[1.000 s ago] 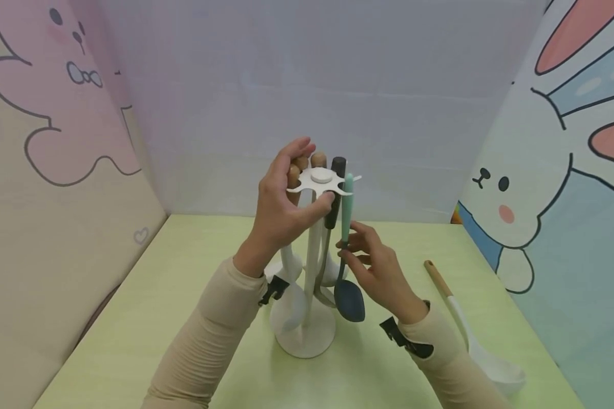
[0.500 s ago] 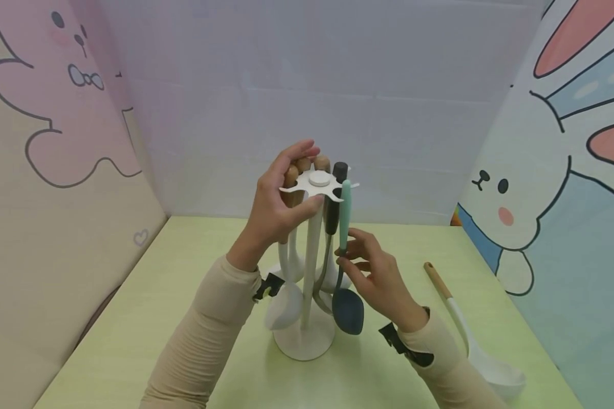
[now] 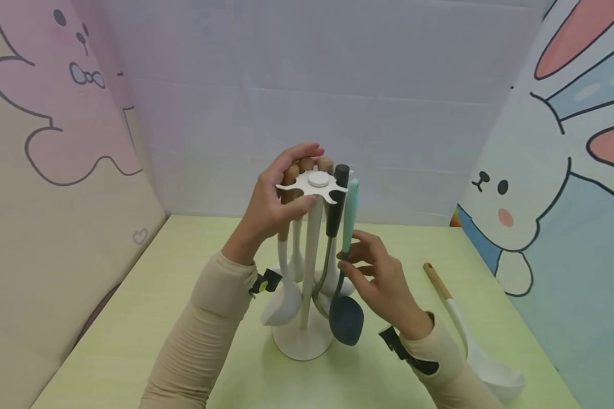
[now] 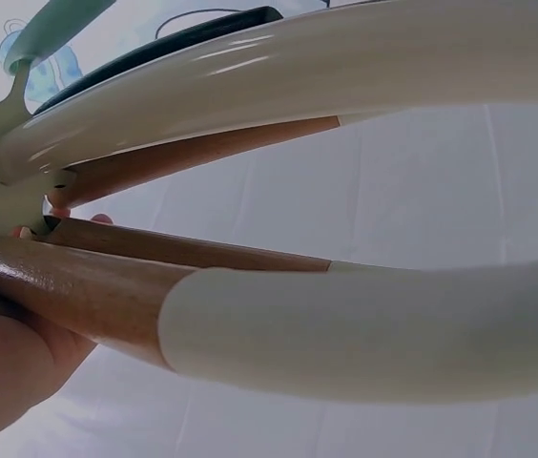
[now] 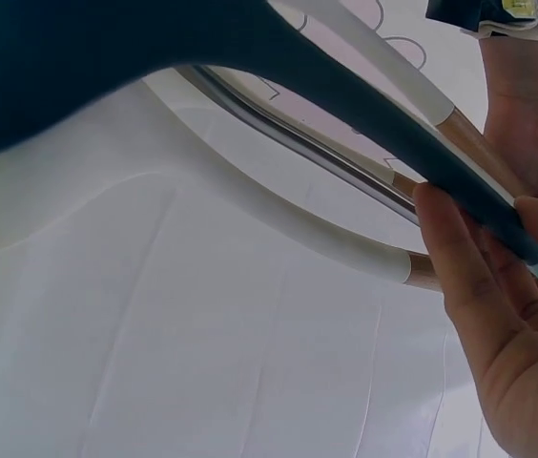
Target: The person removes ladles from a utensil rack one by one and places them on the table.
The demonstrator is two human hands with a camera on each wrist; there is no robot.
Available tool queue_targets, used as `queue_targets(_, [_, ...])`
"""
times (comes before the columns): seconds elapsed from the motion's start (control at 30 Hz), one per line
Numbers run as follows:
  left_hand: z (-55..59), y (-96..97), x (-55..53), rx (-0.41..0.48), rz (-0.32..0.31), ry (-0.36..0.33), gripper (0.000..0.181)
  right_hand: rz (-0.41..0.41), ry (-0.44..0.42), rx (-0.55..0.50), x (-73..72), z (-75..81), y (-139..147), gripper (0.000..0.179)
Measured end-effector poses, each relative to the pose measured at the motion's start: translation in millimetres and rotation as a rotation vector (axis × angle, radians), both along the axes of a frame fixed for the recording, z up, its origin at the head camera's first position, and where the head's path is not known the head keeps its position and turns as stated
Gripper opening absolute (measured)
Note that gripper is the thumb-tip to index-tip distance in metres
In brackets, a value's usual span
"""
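Note:
A white utensil rack (image 3: pixel 314 227) with a notched top stands upright on the table. My left hand (image 3: pixel 266 207) holds its top, with the thumb at the front edge and the fingers curled behind wooden handles. With my right hand (image 3: pixel 381 278) I pinch a ladle (image 3: pixel 346 321) with a dark blue bowl and mint handle, just below that handle. The ladle's upper end lies right beside the rack's top. Beside it hangs a utensil with a black handle (image 3: pixel 336 216) and metal shaft. A white ladle (image 3: pixel 282 304) hangs at left; other wooden-handled white utensils (image 4: pixel 374 329) hang around the post.
Another white ladle (image 3: pixel 493 372) with a wooden handle lies on the pale green table (image 3: pixel 184 295), beside my right forearm. A plain pale cloth wall (image 3: pixel 307 85) stands behind, with cartoon-printed side walls left and right.
The rack's top has turned clockwise seen from above, its front edge moving left and the hanging utensils shifting round. The mint-handled ladle's bowl has come slightly nearer, with my right hand slightly lower.

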State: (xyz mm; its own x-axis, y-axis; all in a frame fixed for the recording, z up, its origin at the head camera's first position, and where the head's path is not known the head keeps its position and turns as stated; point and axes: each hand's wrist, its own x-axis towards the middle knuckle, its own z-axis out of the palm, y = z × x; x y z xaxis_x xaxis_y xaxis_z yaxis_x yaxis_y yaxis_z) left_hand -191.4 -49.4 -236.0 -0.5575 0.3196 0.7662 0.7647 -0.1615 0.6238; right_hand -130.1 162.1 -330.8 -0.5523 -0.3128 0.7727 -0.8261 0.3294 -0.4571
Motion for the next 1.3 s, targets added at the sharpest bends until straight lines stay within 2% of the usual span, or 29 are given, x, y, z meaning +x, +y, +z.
queue_targets(0.3, [0.6,-3.5,-3.0,-0.025,-0.002,0.000,0.075,0.014,0.018,-0.004,0.9,4.3,0,0.060])
queue_targets(0.57, [1.7,-4.2,-5.2,-0.015,-0.049,-0.018,0.077,-0.008,0.022,0.008,5.1,8.9,3,0.061])
queue_targets(0.77, [2.2,-4.6,-7.1,-0.011,-0.050,-0.014,0.077,-0.022,0.064,0.013,9.8,15.4,8,0.062])
queue_targets(0.93, [2.6,-4.8,-8.1,-0.011,-0.060,-0.013,0.077,-0.023,0.083,0.012,12.8,20.0,16,0.052])
queue_targets(1.07, [2.0,-5.0,-8.7,0.001,-0.086,-0.024,0.077,-0.063,0.085,0.019,16.8,22.8,24,0.050])
queue_targets(1.3, [0.7,-5.5,-10.0,0.017,-0.134,-0.050,0.079,-0.183,0.078,0.026,23.3,28.3,42,0.065])
